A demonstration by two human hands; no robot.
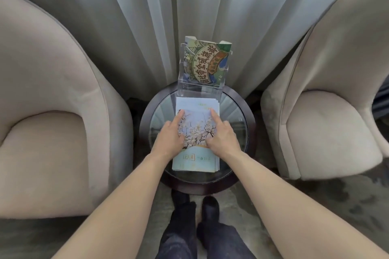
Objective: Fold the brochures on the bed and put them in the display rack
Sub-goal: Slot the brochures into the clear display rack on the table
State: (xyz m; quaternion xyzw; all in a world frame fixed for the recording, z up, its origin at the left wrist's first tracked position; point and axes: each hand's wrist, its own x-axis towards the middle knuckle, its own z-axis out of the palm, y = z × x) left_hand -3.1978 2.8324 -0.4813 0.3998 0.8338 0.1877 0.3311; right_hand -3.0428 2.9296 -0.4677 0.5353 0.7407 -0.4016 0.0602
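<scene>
A stack of folded pale-blue brochures [195,160] with a blossom picture lies on the round glass-topped table [237,124]. My left hand [170,134] rests on the stack's left side, index finger stretched toward the top-left of the picture. My right hand [223,134] presses the right side, index finger pointing up along the right edge. Both hands lie flat on the top brochure with fingers apart, gripping nothing. Behind the stack stands a clear acrylic display rack [199,86]. A green illustrated brochure [205,61] stands upright in its rear pocket.
Two beige armchairs flank the table, one on the left [52,111] and one on the right [328,101]. Pale curtains [147,17] hang behind the rack. My legs and dark shoes [193,206] stand on the carpet below the table's dark rim.
</scene>
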